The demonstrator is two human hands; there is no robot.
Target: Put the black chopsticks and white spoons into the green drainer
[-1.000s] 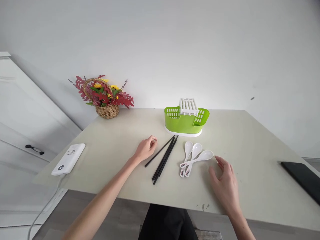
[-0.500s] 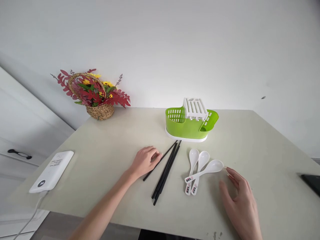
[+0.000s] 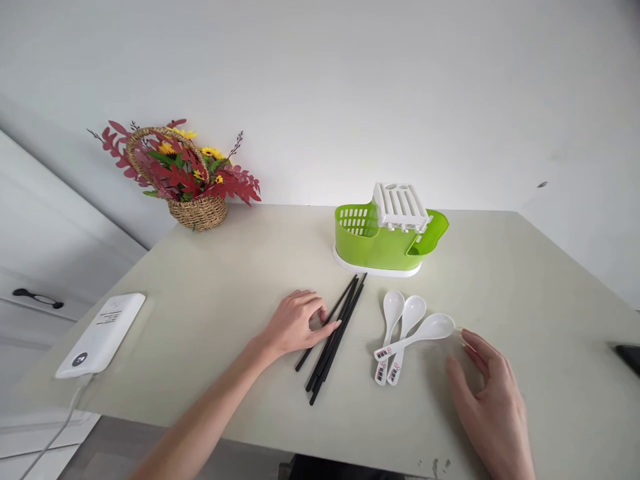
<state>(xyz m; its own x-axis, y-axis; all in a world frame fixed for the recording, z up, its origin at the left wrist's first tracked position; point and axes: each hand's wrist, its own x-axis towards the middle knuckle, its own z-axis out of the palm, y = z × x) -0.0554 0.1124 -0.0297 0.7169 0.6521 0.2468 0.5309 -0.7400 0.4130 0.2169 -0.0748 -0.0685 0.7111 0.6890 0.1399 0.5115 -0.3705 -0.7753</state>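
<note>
We have our left hand [image 3: 296, 323] low over the desk [image 3: 240, 267], its fingers curled and its thumb stretched out across the black chopsticks [image 3: 336, 343]. There is a gap between thumb and forefinger, so the hand is partly open; we cannot tell whether the thumb tip touches the sticks. The chopsticks lie in a loose, slanting bundle near the middle of the desk, their upper ends towards the green caddy [image 3: 370, 250], with one stick angled away on the left side.

Our right hand [image 3: 495, 393] is open, thumb and fingers apart and holding nothing, with a fingertip just beside the bowl of the top spoon [image 3: 435, 327]. That one lies across the handles of the other two white spoons [image 3: 413, 308], to the right of the chopsticks; all three handles bear printed labels.

The caddy stands upright towards the far edge of the desk, on a white base [image 3: 380, 270], with a slotted white rack [image 3: 403, 205] on its middle. Near the far left corner we have a woven basket [image 3: 197, 212] of red leaves and yellow flowers. By the left edge lies a white device [image 3: 103, 337] with a cable [image 3: 70, 413], and at the right edge a dark object [image 3: 629, 353], partly out of view.
</note>
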